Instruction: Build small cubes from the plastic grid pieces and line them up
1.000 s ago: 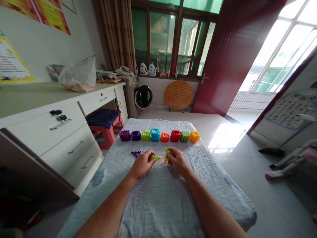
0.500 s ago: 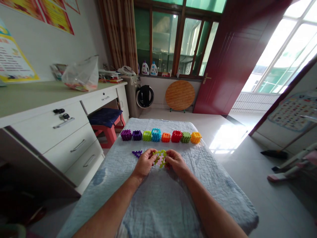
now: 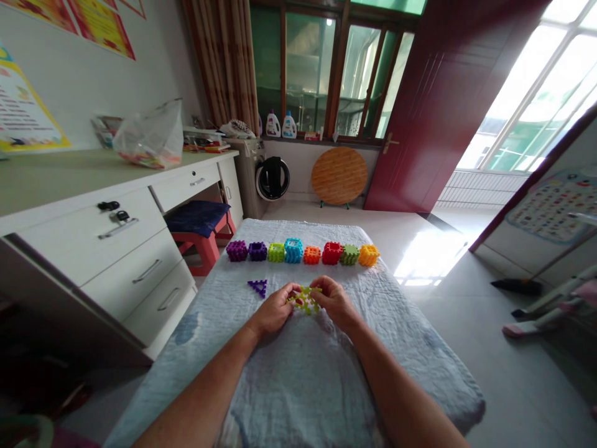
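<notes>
Yellow-green toothed building pieces [image 3: 306,303] are held between my two hands, low over the cloth. The fingers of my left hand [image 3: 276,306] are closed on their left side. My right hand [image 3: 336,303] pinches them at the upper right. Fingers cover part of the pieces, so I cannot make out how they join. A purple triangular piece [image 3: 259,287] lies flat on the cloth, just beyond my left hand. Farther back, stacks of toothed pieces stand in a row, among them a blue stack [image 3: 293,250], a red stack [image 3: 331,252] and a yellow stack [image 3: 369,255].
A pale blue cloth [image 3: 298,373] covers the low table. To the left are a white desk [image 3: 121,218] and a red stool [image 3: 209,246] with a dark cushion. A washing machine [image 3: 247,180] and a round wooden tabletop [image 3: 339,176] stand by the far wall.
The yellow-green pieces have tipped from nearly upright to flatter between my hands. My right hand has turned over their upper right side. The purple triangle shows more fully now.
</notes>
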Available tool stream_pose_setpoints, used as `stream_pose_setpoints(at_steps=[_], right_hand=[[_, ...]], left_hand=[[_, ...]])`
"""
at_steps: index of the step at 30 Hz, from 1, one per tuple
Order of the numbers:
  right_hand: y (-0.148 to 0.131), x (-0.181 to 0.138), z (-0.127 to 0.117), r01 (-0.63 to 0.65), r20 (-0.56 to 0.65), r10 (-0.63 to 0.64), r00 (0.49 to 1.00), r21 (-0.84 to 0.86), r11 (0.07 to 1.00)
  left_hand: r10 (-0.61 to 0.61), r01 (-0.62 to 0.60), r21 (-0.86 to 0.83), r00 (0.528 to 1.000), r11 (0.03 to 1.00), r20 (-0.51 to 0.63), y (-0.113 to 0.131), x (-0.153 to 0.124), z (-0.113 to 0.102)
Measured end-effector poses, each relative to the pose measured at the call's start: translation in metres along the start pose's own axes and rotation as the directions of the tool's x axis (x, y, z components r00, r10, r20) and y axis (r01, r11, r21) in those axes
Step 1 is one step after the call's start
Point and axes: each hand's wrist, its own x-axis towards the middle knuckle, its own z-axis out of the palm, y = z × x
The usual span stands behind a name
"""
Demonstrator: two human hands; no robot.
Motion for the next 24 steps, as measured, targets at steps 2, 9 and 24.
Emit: stream_pose_setpoints(at_steps=[2,9,24], right_hand=[[-0.0002,-0.0015,0.0027,0.057,0.012,-0.056,0.998,-0.116,0.992],[-0.0092,-0.0065,0.0098,0.261,0.068,-0.259,0.964,-0.460,0.849],[-0.0066,-0.0078,0.0084,0.119,0.057,-0.105,0.993,-0.387,0.914]], left_hand=[[-0.023,0.027,-0.093,0.999,0.995,0.042,-0.0004,-0.0003,0.0003],[-0.054,0.072,-0.267,0.996,0.961,0.076,0.0014,-0.0008,0.0026],[-0.066,0.030,-0.358,0.994,0.933,-0.089,-0.0034,0.0048,0.0037]])
